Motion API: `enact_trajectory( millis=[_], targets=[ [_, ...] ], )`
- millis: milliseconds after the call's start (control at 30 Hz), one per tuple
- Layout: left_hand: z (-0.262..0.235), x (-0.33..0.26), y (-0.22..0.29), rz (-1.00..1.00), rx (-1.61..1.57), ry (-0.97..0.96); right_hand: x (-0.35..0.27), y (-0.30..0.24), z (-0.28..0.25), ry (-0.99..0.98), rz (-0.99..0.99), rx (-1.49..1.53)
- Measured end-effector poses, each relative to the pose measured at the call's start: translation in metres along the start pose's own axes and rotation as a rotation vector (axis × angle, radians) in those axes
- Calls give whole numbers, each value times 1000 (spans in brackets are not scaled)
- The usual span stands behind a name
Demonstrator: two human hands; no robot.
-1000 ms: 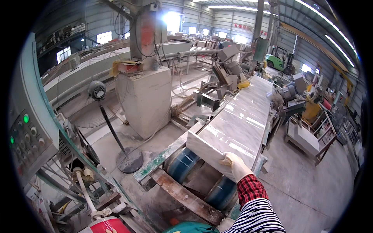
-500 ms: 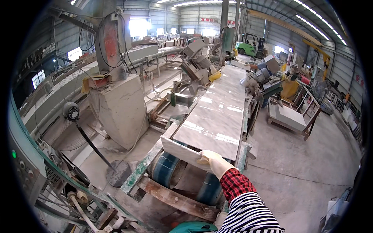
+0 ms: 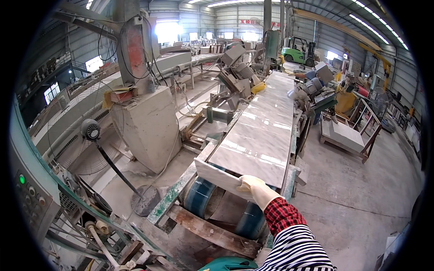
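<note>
A pale stone strip (image 3: 215,175) stands on edge across the near end of a green-edged roller frame (image 3: 173,197), gripped toward its right end by a gloved right hand (image 3: 258,190). The fingers curl over its top edge, apparently pinching it; the thumb's hold cannot be made out. The grip likely steadies the strip, which seems too thin to stand safely alone. The left hand is out of view. Beyond a dark gap, glossy veined slabs (image 3: 254,138) lie flat in a row toward the frame's far end, apparently borne by blue rollers (image 3: 200,197) like those exposed at its near edge. Motor units (image 3: 313,86) flank the far stretch. Around it spreads a dusty floor (image 3: 343,212), with a green forklift (image 3: 294,55) at the hall's back.
</note>
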State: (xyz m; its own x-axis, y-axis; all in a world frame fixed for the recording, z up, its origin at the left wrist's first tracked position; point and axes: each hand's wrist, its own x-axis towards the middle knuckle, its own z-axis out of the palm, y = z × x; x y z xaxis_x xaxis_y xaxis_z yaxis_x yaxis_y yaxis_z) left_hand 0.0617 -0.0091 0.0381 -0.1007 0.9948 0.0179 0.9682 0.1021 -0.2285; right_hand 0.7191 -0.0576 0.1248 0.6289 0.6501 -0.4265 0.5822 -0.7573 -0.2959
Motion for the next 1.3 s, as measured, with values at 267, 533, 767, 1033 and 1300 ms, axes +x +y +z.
enact_trajectory(
  millis=[267,533,767,1033,1300],
  targets=[
    [14,0,-6,-29,-12,76,-2,-1,4,45,-5,13],
    [19,3,-14,-50,-23,60,-9,-5,2,31,23,18],
    [-5,3,-12,-102,-109,-74,-3,-1,8,47,23,-14],
    [4,6,-23,-118,-77,-95,-7,-5,5,37,18,4],
    [10,11,-27,-133,-62,-65,4,6,14,41,-14,7]
  ],
)
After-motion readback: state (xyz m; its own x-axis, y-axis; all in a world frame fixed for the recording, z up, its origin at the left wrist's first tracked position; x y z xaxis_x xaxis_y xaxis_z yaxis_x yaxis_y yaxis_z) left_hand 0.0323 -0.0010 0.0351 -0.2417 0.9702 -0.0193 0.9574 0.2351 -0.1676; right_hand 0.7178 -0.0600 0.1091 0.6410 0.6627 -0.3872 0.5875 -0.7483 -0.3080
